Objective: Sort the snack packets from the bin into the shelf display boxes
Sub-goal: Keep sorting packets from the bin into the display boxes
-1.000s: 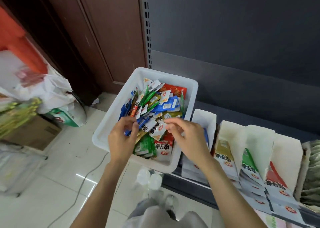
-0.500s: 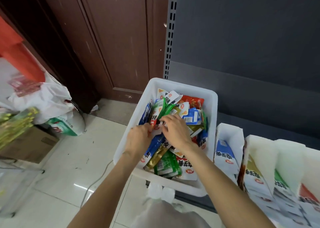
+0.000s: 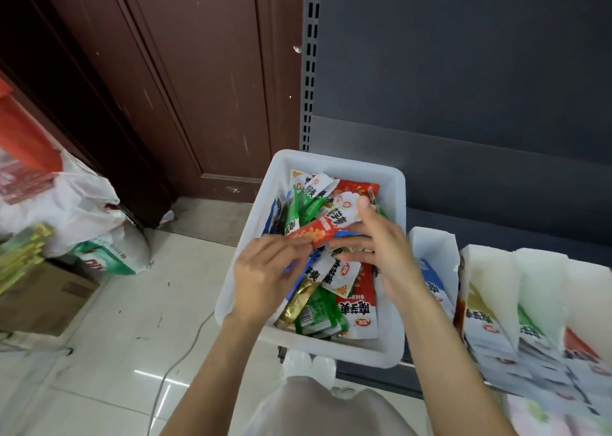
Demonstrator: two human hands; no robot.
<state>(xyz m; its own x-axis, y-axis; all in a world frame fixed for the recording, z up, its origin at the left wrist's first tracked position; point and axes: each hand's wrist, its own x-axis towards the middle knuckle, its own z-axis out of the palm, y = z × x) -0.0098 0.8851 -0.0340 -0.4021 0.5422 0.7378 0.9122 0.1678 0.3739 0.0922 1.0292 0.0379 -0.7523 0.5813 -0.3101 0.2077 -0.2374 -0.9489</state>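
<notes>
I see one white bin (image 3: 394,352) with many mixed packets | four display boxes (image 3: 490,270) on shelf at its right | my left hand (image 3: 265,276) and right hand (image 3: 381,253) both over bin | together they pinch one red packet (image 3: 311,233) between them, above the pile.

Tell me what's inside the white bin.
The bin holds a jumble of snack packets: green, red, blue, gold and white. Both hands and the top packets cover whatever lies deeper; the bottom is hidden.
</notes>
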